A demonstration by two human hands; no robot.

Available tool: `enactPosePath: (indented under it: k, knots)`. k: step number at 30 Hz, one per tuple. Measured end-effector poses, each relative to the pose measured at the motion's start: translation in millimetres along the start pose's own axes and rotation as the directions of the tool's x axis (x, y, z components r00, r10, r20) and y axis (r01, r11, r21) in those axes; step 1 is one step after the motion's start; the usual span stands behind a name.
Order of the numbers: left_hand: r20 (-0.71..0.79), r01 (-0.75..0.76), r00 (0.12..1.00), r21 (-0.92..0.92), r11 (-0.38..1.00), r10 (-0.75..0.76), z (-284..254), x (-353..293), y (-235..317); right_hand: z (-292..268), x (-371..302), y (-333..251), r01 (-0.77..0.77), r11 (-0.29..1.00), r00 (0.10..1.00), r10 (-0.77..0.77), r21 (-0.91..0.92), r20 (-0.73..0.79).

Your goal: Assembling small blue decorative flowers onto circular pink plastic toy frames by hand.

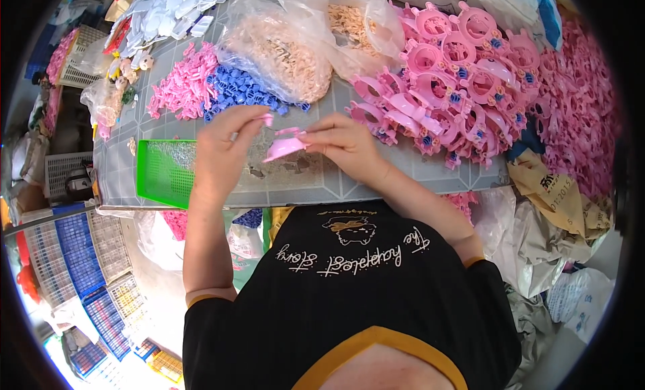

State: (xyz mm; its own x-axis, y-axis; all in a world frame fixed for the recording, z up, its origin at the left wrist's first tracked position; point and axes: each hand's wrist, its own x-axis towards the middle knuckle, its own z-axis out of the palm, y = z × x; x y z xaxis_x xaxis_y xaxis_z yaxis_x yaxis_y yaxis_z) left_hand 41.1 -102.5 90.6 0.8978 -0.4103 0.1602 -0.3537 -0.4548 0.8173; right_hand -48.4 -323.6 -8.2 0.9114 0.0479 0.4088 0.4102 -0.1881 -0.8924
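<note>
Over the near part of the table, my left hand [228,138] pinches a small pink plastic piece [268,120] between thumb and fingertips. Just to its right, my right hand [346,143] grips a larger pink plastic part with a curved rim [285,147]. A narrow gap shows between the two pink pieces. Beyond my left hand lie a heap of small blue plastic parts [245,88] and a heap of small pink parts [185,81]. Right of my right hand, many pink ring-shaped frames with ears [463,74] are piled up, some bearing blue and yellow pieces.
A green plastic basket [142,168] sits by my left forearm. Clear bags of peach-coloured parts [289,54] stand at the back. White pieces [175,14] lie far left. A large pink mass of parts [581,101] fills the right side. Stacked crates [80,249] stand at lower left.
</note>
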Motion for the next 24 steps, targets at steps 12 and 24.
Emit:
enactPosePath:
  k: [12, 24]
  knots:
    - [0.209, -0.349, 0.926, 0.153, 0.925, 0.314, 19, -9, 20, 7, -3, -1, 0.252, 0.963, 0.966, -0.255, -0.091, -0.027]
    - [0.23, -0.272, 0.94, 0.065, 0.96, 0.251, 21, -14, 12, 10, -4, -7, 0.309, 0.933, 0.948, -0.319, -0.186, -0.022]
